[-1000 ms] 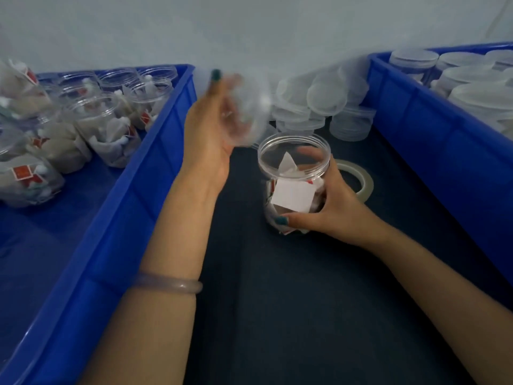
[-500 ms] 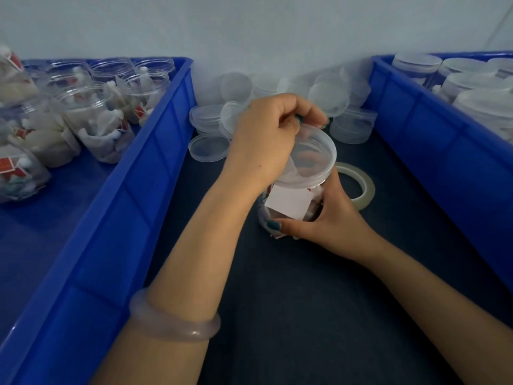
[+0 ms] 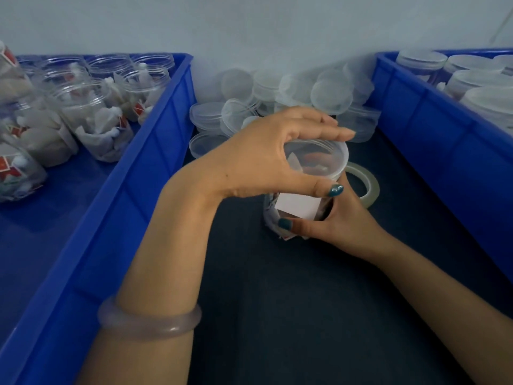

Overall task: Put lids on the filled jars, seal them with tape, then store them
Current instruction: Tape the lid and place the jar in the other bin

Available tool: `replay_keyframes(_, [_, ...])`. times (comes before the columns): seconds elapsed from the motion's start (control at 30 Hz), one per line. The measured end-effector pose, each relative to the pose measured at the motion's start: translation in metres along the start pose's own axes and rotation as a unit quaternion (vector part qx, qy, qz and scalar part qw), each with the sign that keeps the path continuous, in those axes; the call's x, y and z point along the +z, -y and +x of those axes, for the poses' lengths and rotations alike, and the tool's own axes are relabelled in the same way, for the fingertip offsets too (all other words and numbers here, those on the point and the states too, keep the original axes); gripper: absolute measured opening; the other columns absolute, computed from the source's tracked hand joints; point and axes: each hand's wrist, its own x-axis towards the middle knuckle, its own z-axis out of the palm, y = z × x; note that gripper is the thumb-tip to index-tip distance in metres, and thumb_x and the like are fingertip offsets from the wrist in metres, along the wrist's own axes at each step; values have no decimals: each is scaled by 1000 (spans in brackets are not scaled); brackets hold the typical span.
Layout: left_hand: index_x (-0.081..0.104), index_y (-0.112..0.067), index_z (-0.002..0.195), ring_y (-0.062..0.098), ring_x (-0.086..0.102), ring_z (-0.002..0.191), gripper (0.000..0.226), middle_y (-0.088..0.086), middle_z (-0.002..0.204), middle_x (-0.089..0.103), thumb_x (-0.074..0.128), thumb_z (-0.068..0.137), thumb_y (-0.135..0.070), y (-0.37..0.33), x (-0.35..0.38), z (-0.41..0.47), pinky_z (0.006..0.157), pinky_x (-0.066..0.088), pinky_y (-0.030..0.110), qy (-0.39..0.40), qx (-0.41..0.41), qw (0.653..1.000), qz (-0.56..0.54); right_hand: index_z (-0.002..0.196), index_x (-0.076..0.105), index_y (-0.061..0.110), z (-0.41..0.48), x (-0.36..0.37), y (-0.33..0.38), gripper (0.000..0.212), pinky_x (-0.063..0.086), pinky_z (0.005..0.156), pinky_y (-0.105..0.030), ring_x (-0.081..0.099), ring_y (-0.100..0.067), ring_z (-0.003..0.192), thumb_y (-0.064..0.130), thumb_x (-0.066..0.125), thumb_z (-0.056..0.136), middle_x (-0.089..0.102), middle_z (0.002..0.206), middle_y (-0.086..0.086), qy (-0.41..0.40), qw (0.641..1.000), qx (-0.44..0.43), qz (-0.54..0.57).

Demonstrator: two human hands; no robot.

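- The jar stands upright at the centre of the frame on the dark table, packed with pale sachets.
- A white square slip shows through its front wall; I cannot read any print on it.
- The clear lid sits on the jar's mouth. I cannot tell whether it is screwed down or only resting.
- My left hand grips the lid from above, thumb on the near rim and fingers arched over the far rim.
- My right hand holds the jar's body from the right, thumb laid across the lower front and fingers hidden behind.
- A roll of clear tape lies flat just right of the jar, partly behind my right hand.
- A pale bracelet circles my left forearm, low in the frame.
- Above the jar, against the wall, a heap of spare lids is stacked and tumbled.
- The left blue bin fills the left side and holds open jars stuffed with sachets. Their red-and-white tags are too blurred to read.
- The right blue bin runs along the right edge, and capped jars stand in its upper right corner.
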Motion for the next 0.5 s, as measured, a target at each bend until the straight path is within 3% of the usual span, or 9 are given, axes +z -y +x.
replay_keyframes(0.1, [60,-48,134,-9,46,128,63,-24,135,52,73,73,-62,-2,2,1,110,40,23,-37,-26,999,28,135,41,3,1,0,-2,79,53,71,-16,68,-4,96,12,88,73,65,116,-3,15,1000,22,0])
replay_keyframes(0.23, [61,-47,132,1,54,120,64,-18,126,63,62,76,-78,-12,10,2,102,46,31,-119,-71,973,183,125,34,20,-3,3,-2,72,52,70,-8,67,9,93,1,83,76,66,104,30,6,1000,15,11])
replay_keyframes(0.33, [69,-33,117,18,62,102,67,-6,104,68,48,78,-84,-24,22,6,76,43,33,-185,-129,917,328,121,25,21,-4,6,4,75,48,75,-3,61,19,100,5,82,76,59,103,46,-4,1000,1,17])
replay_keyframes(0.4, [64,-20,90,23,52,75,69,-1,76,52,42,80,-84,-35,32,9,58,28,32,-228,-169,875,393,119,21,23,-6,9,9,76,49,74,-4,62,17,96,18,82,73,59,100,46,-10,1000,-3,21])
replay_keyframes(0.5, [31,-14,62,17,23,52,71,1,61,28,39,86,-81,-50,44,8,49,11,30,-260,-203,843,426,127,21,25,-8,16,10,84,47,74,-3,60,20,94,29,85,73,49,102,56,-21,999,-17,-27])
